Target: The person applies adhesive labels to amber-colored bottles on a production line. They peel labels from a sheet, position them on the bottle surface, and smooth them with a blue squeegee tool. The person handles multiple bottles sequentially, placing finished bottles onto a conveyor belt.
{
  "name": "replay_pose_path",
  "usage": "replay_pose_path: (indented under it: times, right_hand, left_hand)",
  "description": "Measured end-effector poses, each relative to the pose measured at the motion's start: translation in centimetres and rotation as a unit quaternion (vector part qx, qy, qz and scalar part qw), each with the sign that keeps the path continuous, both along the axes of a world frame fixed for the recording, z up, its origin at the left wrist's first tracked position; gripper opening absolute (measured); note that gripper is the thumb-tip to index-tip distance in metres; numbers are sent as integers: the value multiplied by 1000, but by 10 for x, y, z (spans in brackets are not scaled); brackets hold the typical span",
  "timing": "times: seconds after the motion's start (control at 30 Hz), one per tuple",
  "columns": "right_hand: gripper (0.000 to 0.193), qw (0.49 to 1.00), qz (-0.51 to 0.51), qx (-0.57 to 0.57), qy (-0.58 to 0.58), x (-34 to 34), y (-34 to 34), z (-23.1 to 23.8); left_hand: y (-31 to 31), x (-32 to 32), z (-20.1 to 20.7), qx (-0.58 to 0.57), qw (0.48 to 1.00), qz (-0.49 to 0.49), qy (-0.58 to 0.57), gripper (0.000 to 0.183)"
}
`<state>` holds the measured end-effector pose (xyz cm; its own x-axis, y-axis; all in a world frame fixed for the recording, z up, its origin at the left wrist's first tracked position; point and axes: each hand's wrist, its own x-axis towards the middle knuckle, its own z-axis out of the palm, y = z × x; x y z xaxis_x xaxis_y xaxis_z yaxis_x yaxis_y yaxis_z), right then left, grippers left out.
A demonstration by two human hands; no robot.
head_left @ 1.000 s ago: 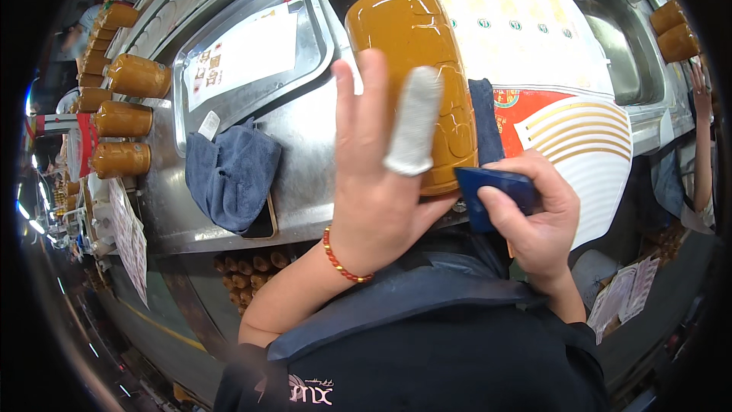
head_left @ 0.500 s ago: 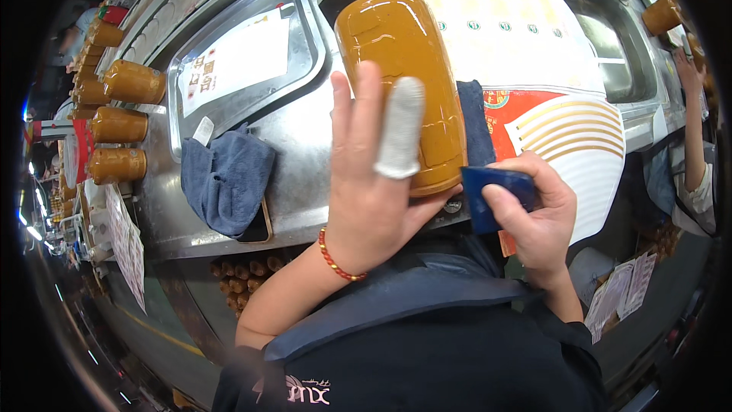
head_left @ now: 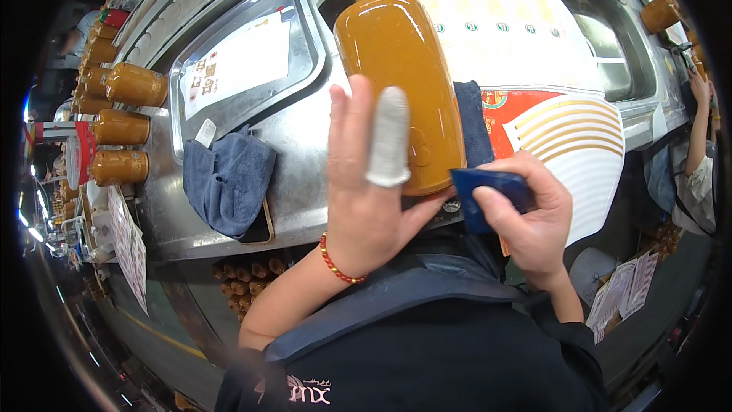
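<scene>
A large glass bottle [head_left: 400,46], amber-brown with a clear neck at its far end, lies on its side in front of me. My left hand [head_left: 366,160] is at the bottle's near left end, fingers stretched out over its side and thumb reaching under the near end. A whitish cloth finger cover [head_left: 390,137] sleeves one of its fingers. Between the thumb and fingers of my right hand [head_left: 531,217] is a flat blue scraper [head_left: 488,197], its edge beside the bottle's near right corner. Whether scraper and glass touch I cannot tell.
Left on the steel bench are a metal tray [head_left: 309,69] with a printed sheet and a crumpled blue cloth [head_left: 229,183]. White label strips [head_left: 576,152] are stacked at right, before a sink [head_left: 610,53]. Several brown jars [head_left: 122,127] line the left. A co-worker's arm [head_left: 696,122] shows far right.
My left hand has slid slightly nearer and left along the bottle. My right hand and the scraper have shifted a little left, toward the bottle's near end.
</scene>
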<state>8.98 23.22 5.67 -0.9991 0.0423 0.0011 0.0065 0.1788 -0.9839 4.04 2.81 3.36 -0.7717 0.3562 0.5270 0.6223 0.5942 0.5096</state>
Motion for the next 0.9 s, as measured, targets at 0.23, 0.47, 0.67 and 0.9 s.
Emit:
replay_pose_path:
  times: [0.23, 0.47, 0.67, 0.9]
  right_hand:
    - [16, 992, -76, -33, -94, -5, 4, -13]
    - [17, 999, -41, -9, -21, 3, 1, -2]
    - [17, 997, -38, -18, -71, -3, -1, -6]
    - [17, 991, -84, -55, -90, 0, 4, -6]
  left_hand:
    - [-4, -9, -15, 17, 1000, -9, 0, 106]
    - [-9, -2, -7, 3, 1000, -14, -3, 108]
    - [-5, -8, -14, 1, 1000, -14, 25, 105]
    - [-21, 6, -23, 18, 998, 17, -57, 102]
